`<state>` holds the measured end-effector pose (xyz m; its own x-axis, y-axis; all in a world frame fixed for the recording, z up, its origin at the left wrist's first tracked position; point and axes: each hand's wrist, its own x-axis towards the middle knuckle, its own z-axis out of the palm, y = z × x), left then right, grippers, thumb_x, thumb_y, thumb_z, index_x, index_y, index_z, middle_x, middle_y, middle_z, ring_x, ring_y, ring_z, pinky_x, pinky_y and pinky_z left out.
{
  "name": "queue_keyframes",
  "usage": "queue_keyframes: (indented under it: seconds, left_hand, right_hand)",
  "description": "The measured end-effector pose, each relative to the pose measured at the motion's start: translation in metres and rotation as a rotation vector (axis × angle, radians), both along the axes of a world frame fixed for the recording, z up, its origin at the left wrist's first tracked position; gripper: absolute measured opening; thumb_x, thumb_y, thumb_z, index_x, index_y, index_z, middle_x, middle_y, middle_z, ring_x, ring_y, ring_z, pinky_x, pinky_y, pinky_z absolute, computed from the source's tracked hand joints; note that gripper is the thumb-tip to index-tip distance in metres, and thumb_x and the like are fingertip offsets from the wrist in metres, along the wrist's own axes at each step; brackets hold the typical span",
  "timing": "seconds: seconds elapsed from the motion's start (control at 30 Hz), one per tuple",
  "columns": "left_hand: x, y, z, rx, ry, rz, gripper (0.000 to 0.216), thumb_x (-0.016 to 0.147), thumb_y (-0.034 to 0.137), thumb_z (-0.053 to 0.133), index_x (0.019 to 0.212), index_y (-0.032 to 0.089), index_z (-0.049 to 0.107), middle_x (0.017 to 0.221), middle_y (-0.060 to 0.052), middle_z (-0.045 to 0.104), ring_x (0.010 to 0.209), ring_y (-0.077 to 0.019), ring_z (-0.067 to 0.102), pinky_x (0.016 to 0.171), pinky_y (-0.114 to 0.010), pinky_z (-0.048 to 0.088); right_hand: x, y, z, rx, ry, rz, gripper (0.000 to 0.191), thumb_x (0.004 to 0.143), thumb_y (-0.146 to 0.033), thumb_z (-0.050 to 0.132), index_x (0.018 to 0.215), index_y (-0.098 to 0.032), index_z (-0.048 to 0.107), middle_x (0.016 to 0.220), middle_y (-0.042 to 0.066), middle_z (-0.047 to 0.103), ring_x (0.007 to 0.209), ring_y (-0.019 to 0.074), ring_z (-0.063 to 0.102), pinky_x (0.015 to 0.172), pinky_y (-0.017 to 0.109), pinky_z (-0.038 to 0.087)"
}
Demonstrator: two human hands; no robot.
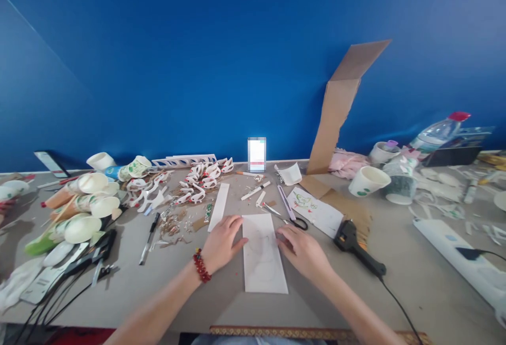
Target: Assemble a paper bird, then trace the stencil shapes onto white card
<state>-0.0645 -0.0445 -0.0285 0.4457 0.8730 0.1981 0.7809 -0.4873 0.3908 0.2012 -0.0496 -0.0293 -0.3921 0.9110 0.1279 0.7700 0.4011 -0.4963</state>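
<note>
A white rectangular sheet of paper (264,268) with faint pencil-like lines lies flat on the table in front of me. My left hand (222,243) rests at its left edge, thumb apart from the fingers, fingertips by the upper left corner. On the other side, my right hand (303,250) has its fingertips along the right edge, fingers loosely bent and not gripping. Left of the sheet is a narrow white strip (219,207). Scissors (299,223) with dark handles lie just beyond my right hand, next to a paper with a green drawing (314,209).
A glue gun (358,247) with a trailing cord lies right, near a power strip (454,260). Decorated paper cups (89,205) crowd the left, with white-and-red cutouts (197,181) at the back. A phone (256,155) and bent cardboard (336,107) stand by the blue wall.
</note>
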Motion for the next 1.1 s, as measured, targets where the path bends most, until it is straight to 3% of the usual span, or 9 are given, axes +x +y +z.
queue_keyframes:
  seconds: [0.1,0.3,0.4,0.53,0.67,0.8,0.97,1.1]
  left_hand:
    - [0.011,0.003,-0.014,-0.001,0.014,0.005,0.071,0.085,0.055,0.059,0.139,0.013,0.043,0.142,-0.021,0.048,0.131,-0.0357,0.044,0.106,-0.051,0.039]
    - [0.009,0.0,-0.029,-0.08,-0.235,-0.005,0.061,0.092,0.037,0.054,0.147,0.022,0.032,0.147,-0.015,0.044,0.135,-0.0319,0.04,0.11,-0.054,0.035]
    - [0.011,-0.003,-0.026,-0.209,-0.528,0.054,0.063,0.092,0.031,0.053,0.149,0.026,0.027,0.151,-0.013,0.038,0.133,-0.0291,0.045,0.109,-0.05,0.038]
    - [0.015,-0.003,-0.02,-0.414,-0.932,0.132,0.071,0.088,0.032,0.059,0.15,0.028,0.023,0.153,-0.013,0.034,0.121,-0.0268,0.057,0.097,-0.042,0.051]
    - [0.014,-0.002,-0.015,-0.629,-1.111,0.193,0.074,0.081,0.037,0.067,0.145,0.022,0.032,0.14,-0.015,0.052,0.12,-0.0294,0.058,0.094,-0.04,0.051]
    - [0.011,-0.001,-0.019,-0.728,-1.085,0.195,0.071,0.082,0.042,0.065,0.142,0.018,0.035,0.119,-0.014,0.067,0.108,-0.0285,0.064,0.09,-0.042,0.051]
    - [0.014,-0.001,-0.029,-0.61,-1.027,0.228,0.071,0.083,0.039,0.062,0.143,0.021,0.028,0.115,-0.01,0.067,0.094,-0.0229,0.068,0.079,-0.037,0.055]
    - [0.016,-0.001,-0.026,-0.576,-1.008,0.282,0.061,0.079,0.032,0.063,0.133,0.019,0.04,0.114,-0.01,0.065,0.099,-0.0229,0.066,0.083,-0.037,0.053]
  right_hand:
    - [-0.004,-0.004,-0.005,0.029,-0.034,0.001,0.021,0.09,-0.022,0.049,0.106,-0.02,0.063,0.11,0.01,0.068,0.099,0.0269,0.064,0.082,0.038,0.051]
    - [-0.01,-0.011,-0.014,0.017,0.05,-0.022,0.027,0.087,-0.02,0.052,0.113,-0.021,0.06,0.119,0.011,0.064,0.11,0.0294,0.06,0.091,0.043,0.05]
    - [-0.014,-0.011,-0.018,-0.06,0.168,-0.069,0.033,0.086,-0.02,0.051,0.119,-0.022,0.056,0.12,0.011,0.063,0.097,0.0262,0.064,0.085,0.042,0.052]
    - [-0.02,-0.011,-0.027,-0.214,0.442,-0.132,0.04,0.083,-0.019,0.05,0.123,-0.024,0.051,0.116,0.008,0.061,0.079,0.019,0.066,0.076,0.036,0.055]
    - [-0.022,-0.012,-0.033,-0.269,0.583,-0.095,0.039,0.083,-0.02,0.051,0.122,-0.022,0.053,0.109,0.007,0.062,0.075,0.0167,0.065,0.073,0.032,0.055]
    - [-0.015,-0.005,-0.02,-0.257,0.471,-0.021,0.026,0.086,-0.021,0.052,0.111,-0.023,0.062,0.099,0.005,0.067,0.072,0.017,0.065,0.069,0.03,0.053]
    - [0.004,0.038,0.01,0.041,0.03,-0.102,0.022,0.093,-0.026,0.044,0.096,-0.023,0.066,0.088,0.004,0.07,0.075,0.0187,0.064,0.068,0.028,0.049]
    - [0.008,0.068,0.017,0.1,-0.091,-0.117,0.018,0.089,-0.024,0.05,0.093,-0.021,0.068,0.09,0.007,0.07,0.089,0.0233,0.062,0.074,0.031,0.046]
